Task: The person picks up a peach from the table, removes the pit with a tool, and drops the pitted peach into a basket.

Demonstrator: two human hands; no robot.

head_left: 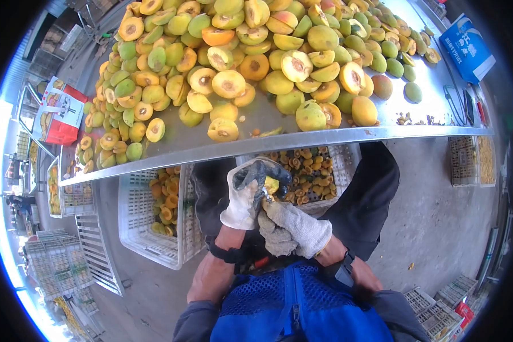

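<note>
A yellow fruit (272, 185) sits clamped in my gloved left hand (251, 191), just below the metal table's edge (302, 138). My gloved right hand (293, 228) closes against it from beneath. Halved fruit (239, 74) heaps the table; a white crate (137, 222) stands below.

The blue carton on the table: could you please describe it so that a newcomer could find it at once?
Follow the long metal table heaped with halved fruit to its far right end. The blue carton lies there past the last fruit, the only blue, printed box on the table.
</note>
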